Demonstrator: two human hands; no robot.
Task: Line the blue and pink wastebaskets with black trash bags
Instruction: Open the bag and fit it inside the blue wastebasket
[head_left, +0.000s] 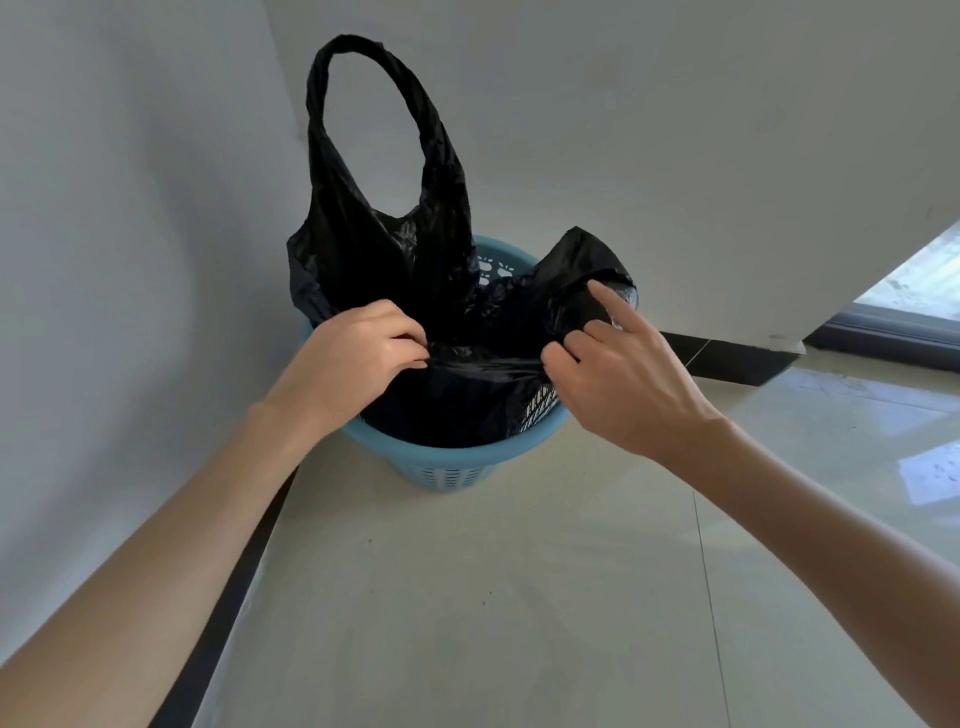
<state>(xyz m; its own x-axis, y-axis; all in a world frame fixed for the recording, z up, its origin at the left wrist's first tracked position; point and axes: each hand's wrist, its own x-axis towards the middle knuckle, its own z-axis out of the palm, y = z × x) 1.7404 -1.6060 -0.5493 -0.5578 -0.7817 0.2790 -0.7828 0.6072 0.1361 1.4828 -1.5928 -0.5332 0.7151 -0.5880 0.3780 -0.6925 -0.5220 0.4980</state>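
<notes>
Both hands are right at the mouth of the blue wastebasket (441, 457), which sits on the pale tiled floor (519, 597) in the corner, dark skirting (727, 358) running behind it. The black trash bag (395, 244) is down inside the basket, its near edge stretched taut between the two hands.

Left hand (353, 358), at about 9 o'clock on the rim: fingers curled in, pinching the bag's edge tight. Right hand (618, 374), at about 3 o'clock: thumb and curled lower fingers nipping the same edge, the index finger stuck out straight and resting against the crumpled plastic on that side.

One handle loop stands tall at 12 o'clock; the other is slumped over the rim near 2 o'clock. The near rim, around 6 o'clock, is bare blue: the bag hasn't been folded over it yet.

Where could this go sour? That film looks thin, and it's drawn tight; pull the hands further apart and I'd expect a tear at one of the pinches. The basket looks light too, so a hard tug sideways could tip or slide it. And if only the front gets cuffed, the far loop may drop inside. No pink wastebasket in sight.
</notes>
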